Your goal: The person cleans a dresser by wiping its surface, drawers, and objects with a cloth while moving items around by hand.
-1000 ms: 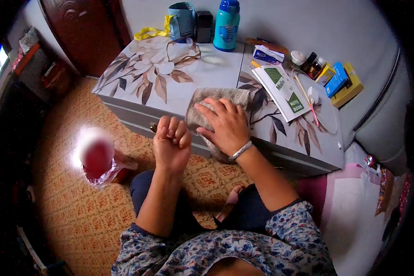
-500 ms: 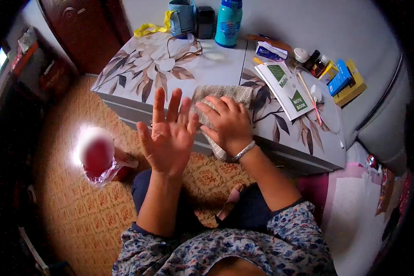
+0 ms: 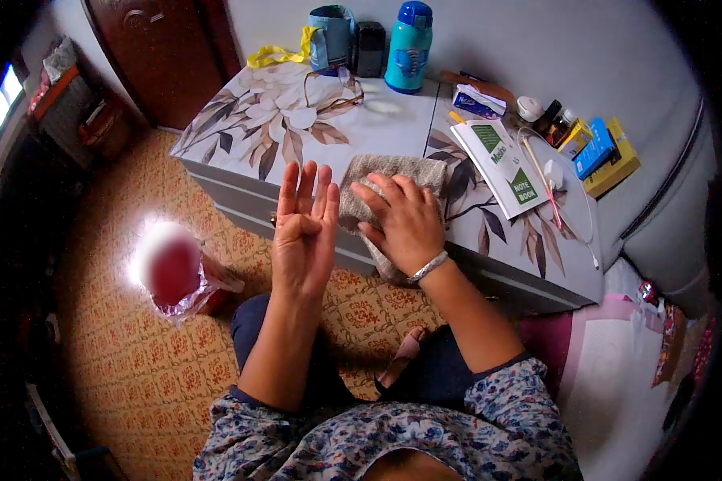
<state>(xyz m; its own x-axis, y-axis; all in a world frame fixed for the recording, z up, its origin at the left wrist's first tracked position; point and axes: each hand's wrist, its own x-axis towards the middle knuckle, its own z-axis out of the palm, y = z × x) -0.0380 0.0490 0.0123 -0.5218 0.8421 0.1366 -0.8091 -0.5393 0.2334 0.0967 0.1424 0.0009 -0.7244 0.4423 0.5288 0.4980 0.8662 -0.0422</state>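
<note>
My left hand [image 3: 304, 232] is raised in front of the cabinet with its palm towards me. Its four fingers stretch upward and its thumb is folded across the palm; nothing is in it. My right hand [image 3: 405, 220] lies palm down on a folded beige towel [image 3: 361, 178], fingers spread, with a bracelet [image 3: 429, 267] round the wrist. The towel rests at the front edge of a flower-patterned cabinet top [image 3: 249, 120], and one part of it hangs over the edge.
A notebook [image 3: 501, 168], a white cable [image 3: 592, 232] and small boxes [image 3: 594, 148] lie at the right. Along the back stand a blue bottle [image 3: 409, 48], a black object [image 3: 369, 50] and a blue bag [image 3: 331, 40]; glasses [image 3: 337, 90] lie before them. A bag-lined bin [image 3: 217, 293] stands on the floor.
The left thumb has folded in from the side across the palm, and the left fingers have come closer together. My right hand remains on the towel. The view has shifted slightly.
</note>
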